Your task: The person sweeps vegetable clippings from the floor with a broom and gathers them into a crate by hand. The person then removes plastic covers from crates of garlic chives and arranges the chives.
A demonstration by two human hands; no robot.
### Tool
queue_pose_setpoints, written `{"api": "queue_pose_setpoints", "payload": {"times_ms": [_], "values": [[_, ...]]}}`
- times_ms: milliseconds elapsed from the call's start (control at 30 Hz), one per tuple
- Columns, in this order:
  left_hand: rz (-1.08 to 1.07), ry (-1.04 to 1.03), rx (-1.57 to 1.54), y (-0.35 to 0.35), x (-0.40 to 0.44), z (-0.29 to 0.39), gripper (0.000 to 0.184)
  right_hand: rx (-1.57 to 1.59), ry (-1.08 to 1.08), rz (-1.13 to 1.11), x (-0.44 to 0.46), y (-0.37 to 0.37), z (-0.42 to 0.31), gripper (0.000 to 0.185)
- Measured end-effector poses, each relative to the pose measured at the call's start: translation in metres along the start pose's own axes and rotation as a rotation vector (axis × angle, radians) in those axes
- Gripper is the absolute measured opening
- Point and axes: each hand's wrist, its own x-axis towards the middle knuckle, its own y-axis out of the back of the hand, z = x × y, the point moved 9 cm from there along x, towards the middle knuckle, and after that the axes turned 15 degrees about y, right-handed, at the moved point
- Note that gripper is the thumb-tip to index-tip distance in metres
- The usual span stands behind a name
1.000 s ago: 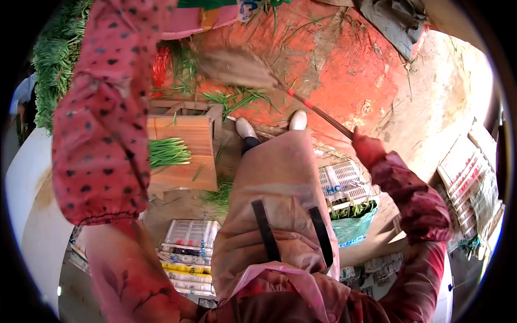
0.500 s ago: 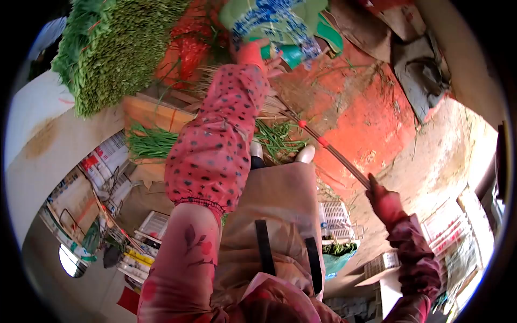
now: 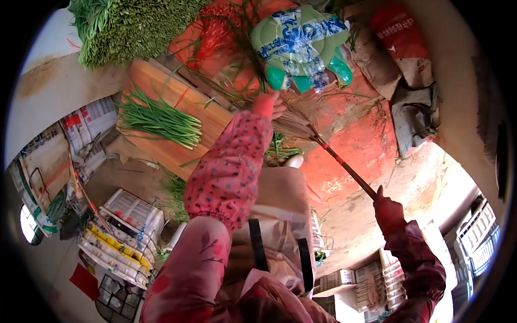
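Observation:
My right hand (image 3: pixel 390 211) is wrapped round the handle of a broom (image 3: pixel 344 162) tied with red bands. The broom's bristles spread leftward over the floor, just beyond my left hand (image 3: pixel 268 105). That left hand is stretched out with fingers apart, close to the bristles and below a wrapped bundle (image 3: pixel 301 43) with blue-patterned tape. A bunch of green stalks (image 3: pixel 161 121) lies on the wooden board (image 3: pixel 212 116) left of my forearm. Loose green stalks (image 3: pixel 279 148) lie near a white shoe tip (image 3: pixel 294 161).
A large stack of green stalks (image 3: pixel 134 32) stands at the upper left. Red strings (image 3: pixel 215 35) lie beside it. White crates (image 3: pixel 121 231) sit at the lower left. A dark cloth (image 3: pixel 413 116) and a red bag (image 3: pixel 399 31) lie at the upper right.
The view has shifted toward the left. My left hand has come from the upper left to the broom's bristles, below the wrapped bundle. My right hand still holds the broom, whose bristles sit farther right.

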Motion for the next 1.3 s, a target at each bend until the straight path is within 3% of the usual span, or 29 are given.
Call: {"api": "queue_pose_setpoints", "payload": {"times_ms": [67, 100, 167, 233, 267, 333, 433, 500, 567, 733, 867, 933, 1033, 1067, 1133, 1200, 1300], "values": [[0.046, 0.020, 0.116, 0.014, -0.029, -0.029, 0.036, 0.100, -0.055, -0.094, -0.042, 0.015, 0.009, 0.045], [-0.040, -0.296, 0.429, 0.031, -0.016, -0.042, 0.031, 0.147, -0.013, -0.060, -0.064, 0.023, 0.009, 0.046], [-0.067, -0.613, 0.823, 0.074, -0.011, -0.090, 0.025, 0.249, -0.043, -0.038, -0.099, 0.039, 0.015, 0.048], [0.115, -0.262, 0.524, 0.123, -0.053, -0.128, 0.024, 0.308, -0.074, -0.013, -0.114, 0.026, 0.021, 0.047], [0.223, 0.069, 0.134, 0.142, -0.092, -0.153, 0.024, 0.377, -0.100, 0.016, -0.118, 0.013, 0.025, 0.047], [0.308, 0.095, 0.110, 0.193, -0.125, -0.189, 0.026, 0.467, -0.192, -0.102, -0.105, -0.019, 0.013, 0.036], [0.346, 0.145, 0.048, 0.255, -0.162, -0.252, 0.028, 0.620, -0.109, -0.087, -0.045, -0.093, -0.031, 0.031], [0.316, 0.191, 0.029, 0.258, -0.193, -0.285, 0.027, 0.616, 0.046, -0.167, -0.028, -0.131, -0.091, 0.034], [0.450, 0.234, -0.164, 0.232, -0.245, -0.292, 0.030, 0.577, 0.122, -0.216, -0.032, -0.133, -0.122, 0.034], [0.335, 0.279, -0.087, 0.179, -0.230, -0.310, 0.032, 0.596, 0.154, -0.247, -0.102, -0.073, -0.098, 0.029], [0.166, 0.160, 0.108, 0.117, -0.235, -0.279, 0.037, 0.686, 0.038, -0.055, -0.162, -0.100, -0.041, 0.029], [0.133, 0.145, 0.126, 0.115, -0.235, -0.284, 0.033, 1.161, -0.381, -0.083, -0.191, -0.113, -0.036, 0.032], [0.139, 0.177, 0.097, 0.154, -0.222, -0.324, 0.032, 1.431, -0.640, 0.133, -0.170, -0.162, -0.028, 0.035], [0.147, 0.204, 0.077, 0.170, -0.224, -0.339, 0.030, 1.596, -0.707, 0.165, -0.148, -0.175, -0.022, 0.024], [0.164, 0.224, 0.043, 0.208, -0.228, -0.363, 0.029, 1.768, -0.704, 0.220, -0.086, -0.190, -0.020, 0.014], [0.263, 0.268, 0.071, 0.254, -0.232, -0.393, 0.030, 1.832, -0.598, 0.169, -0.033, -0.177, -0.070, 0.017], [0.363, 0.251, 0.029, 0.296, -0.251, -0.408, 0.030, 1.743, -0.497, -0.088, -0.007, -0.191, -0.167, 0.014]]}}
